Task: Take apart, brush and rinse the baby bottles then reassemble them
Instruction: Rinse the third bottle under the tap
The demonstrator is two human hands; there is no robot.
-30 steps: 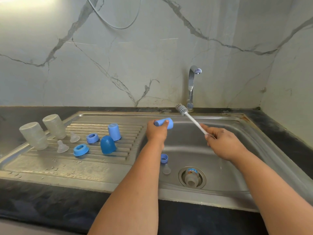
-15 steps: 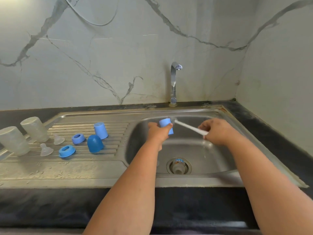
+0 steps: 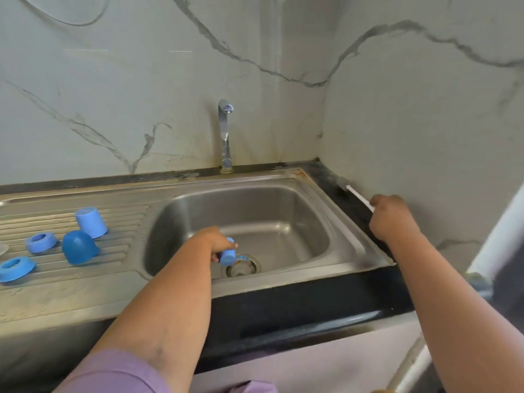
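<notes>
Blue cap (image 3: 227, 256) gripped in left hand (image 3: 216, 241), low over basin, just above drain (image 3: 241, 265) at about 6 o'clock of sink (image 3: 351, 239). Thin brush (image 3: 355, 194) pinched in right hand (image 3: 390, 215) out at 3 o'clock, bristle end lying over dark tabletop (image 3: 326, 177) by wall corner, seemingly being set aside. Best done by parking brush where it cannot roll into basin, then bringing cap up under tap (image 3: 225, 131) at 12 o'clock, open side up, turning it to flush inside. Firm grip needed: wet plastic probably slippery, open drain right below. Off at 9 o'clock on draining board (image 3: 85, 290): pale upright cap (image 3: 90, 219), darker dome cap (image 3: 79, 246), two rings (image 3: 41, 243) (image 3: 15, 268). Nothing between cap and tap. Bottles not in view.
</notes>
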